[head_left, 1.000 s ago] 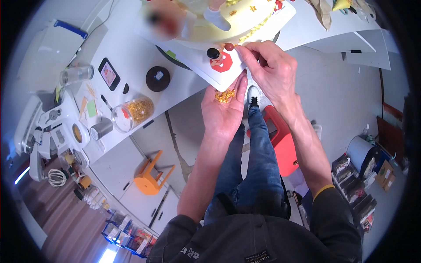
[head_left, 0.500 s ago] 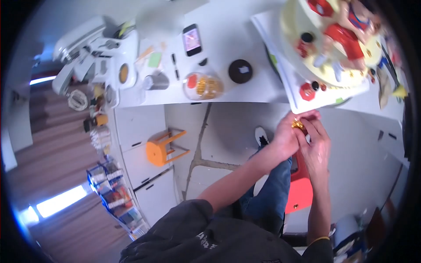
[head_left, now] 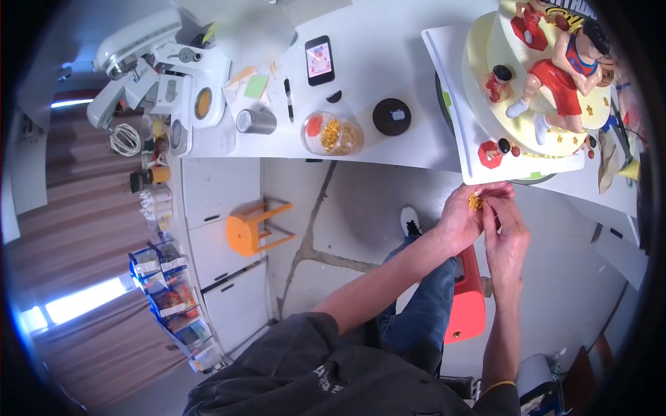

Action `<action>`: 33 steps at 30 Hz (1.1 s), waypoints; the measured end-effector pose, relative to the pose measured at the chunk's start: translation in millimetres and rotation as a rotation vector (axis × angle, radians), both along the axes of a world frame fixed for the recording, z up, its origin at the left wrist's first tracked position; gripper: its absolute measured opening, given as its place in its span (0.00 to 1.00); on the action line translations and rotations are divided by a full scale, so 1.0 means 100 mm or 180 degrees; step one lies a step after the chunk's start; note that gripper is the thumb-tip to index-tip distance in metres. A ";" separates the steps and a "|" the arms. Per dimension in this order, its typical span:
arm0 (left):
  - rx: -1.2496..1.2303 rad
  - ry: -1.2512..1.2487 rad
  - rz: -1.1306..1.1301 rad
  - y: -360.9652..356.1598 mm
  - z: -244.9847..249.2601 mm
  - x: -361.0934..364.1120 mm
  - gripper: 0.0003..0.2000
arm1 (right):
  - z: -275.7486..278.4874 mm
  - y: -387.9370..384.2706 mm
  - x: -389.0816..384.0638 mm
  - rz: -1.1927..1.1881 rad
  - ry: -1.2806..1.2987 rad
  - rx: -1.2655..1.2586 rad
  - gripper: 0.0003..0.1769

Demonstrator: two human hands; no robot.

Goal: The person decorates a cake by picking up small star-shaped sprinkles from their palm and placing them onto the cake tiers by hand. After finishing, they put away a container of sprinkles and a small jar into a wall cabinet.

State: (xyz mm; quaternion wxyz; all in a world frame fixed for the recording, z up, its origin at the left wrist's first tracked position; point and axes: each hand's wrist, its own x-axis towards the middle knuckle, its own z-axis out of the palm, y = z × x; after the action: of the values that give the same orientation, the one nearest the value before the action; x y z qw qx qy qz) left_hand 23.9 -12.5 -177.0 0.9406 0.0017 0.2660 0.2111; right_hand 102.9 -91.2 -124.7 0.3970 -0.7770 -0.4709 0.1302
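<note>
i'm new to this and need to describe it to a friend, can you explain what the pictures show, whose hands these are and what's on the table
There is no robot: a person works bare-handed, filmed from above by a camera on their head. Their left hand is palm up, cupping small golden pieces; the fingertips of the right hand are at them. On the white table are what looks like a cake on a white board, a phone, a pen, a dark disc and a clear container with similar golden pieces.
</note>
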 end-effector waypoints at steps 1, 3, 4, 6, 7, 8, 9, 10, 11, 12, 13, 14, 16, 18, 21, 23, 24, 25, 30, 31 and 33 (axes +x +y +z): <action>-0.0034 -0.0041 0.0023 0.01 -0.01 0.00 0.20 | 0.02 0.00 0.01 -0.0049 0.0068 0.0014 0.07; -0.0069 -0.0070 0.0087 0.02 -0.03 0.01 0.18 | 0.06 -0.02 0.04 -0.0153 0.0203 0.0042 0.06; -0.0076 -0.0059 0.0126 0.03 -0.02 0.01 0.17 | 0.09 -0.03 0.06 -0.0217 0.0225 0.0030 0.07; -0.0121 -0.0071 0.0184 0.05 0.00 0.02 0.16 | 0.17 -0.04 0.09 -0.0356 0.0250 -0.0007 0.07; -0.0146 -0.0084 0.0208 0.07 0.03 0.02 0.15 | 0.17 -0.06 0.11 -0.0381 0.0215 0.0043 0.07; -0.0170 -0.0092 0.0237 0.08 0.05 0.01 0.15 | 0.16 -0.07 0.14 -0.0403 0.0185 0.0092 0.07; -0.0158 -0.0139 0.0260 0.08 0.05 0.01 0.15 | 0.16 -0.07 0.16 -0.0422 0.0156 0.0147 0.07; -0.0147 -0.0185 0.0282 0.08 0.04 0.01 0.14 | 0.18 -0.07 0.18 -0.0466 0.0145 0.0189 0.07; -0.0143 -0.0233 0.0303 0.08 0.03 0.01 0.14 | 0.21 -0.05 0.19 -0.0512 0.0131 0.0225 0.07; -0.0169 -0.0327 0.0333 0.08 0.00 0.00 0.14 | 0.24 -0.04 0.20 -0.0565 0.0109 0.0257 0.07; -0.0208 -0.0428 0.0353 0.08 -0.06 0.00 0.14 | 0.26 -0.02 0.20 -0.0569 0.0098 0.0362 0.07; -0.0264 -0.0538 0.0359 0.11 0.02 0.01 0.13 | 0.28 0.01 0.21 -0.0587 0.0072 0.0454 0.07; -0.0274 0.0181 0.0411 0.10 0.20 0.05 0.11 | 0.34 0.04 0.23 -0.0650 0.0013 0.0526 0.07; -0.0198 0.0113 0.0410 0.07 0.18 0.08 0.10 | 0.34 0.06 0.24 -0.0712 0.0038 0.0717 0.07; -0.0140 0.0134 0.0259 0.07 0.21 0.09 0.13 | 0.40 0.12 0.26 -0.0711 0.0058 0.0917 0.08; -0.0095 0.0057 0.0155 0.09 0.22 0.07 0.14 | 0.39 0.17 0.26 -0.0739 0.0018 0.1043 0.08; -0.0107 0.0280 0.0153 0.07 0.24 0.08 0.15 | 0.40 0.19 0.26 -0.0768 0.0049 0.1065 0.08; -0.0113 0.0313 0.0137 0.07 0.25 0.08 0.15 | 0.42 0.21 0.25 -0.0784 0.0091 0.1096 0.08; -0.0058 -0.0330 0.0214 0.09 0.03 -0.02 0.21 | 0.39 0.35 0.27 -0.0883 -0.0021 0.1184 0.07; -0.0085 -0.0705 0.0216 0.11 -0.05 -0.04 0.22 | 0.39 0.37 0.28 -0.0897 -0.0042 0.1192 0.07; -0.0131 -0.1243 0.0213 0.11 -0.21 -0.06 0.23 | 0.38 0.39 0.30 -0.0941 -0.0073 0.1188 0.07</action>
State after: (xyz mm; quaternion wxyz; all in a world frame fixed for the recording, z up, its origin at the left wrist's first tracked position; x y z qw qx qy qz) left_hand 17.4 -1.1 -198.3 0.9666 -0.0673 0.0827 0.2330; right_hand 132.9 -52.4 -86.4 0.5431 -0.7520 -0.3724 -0.0274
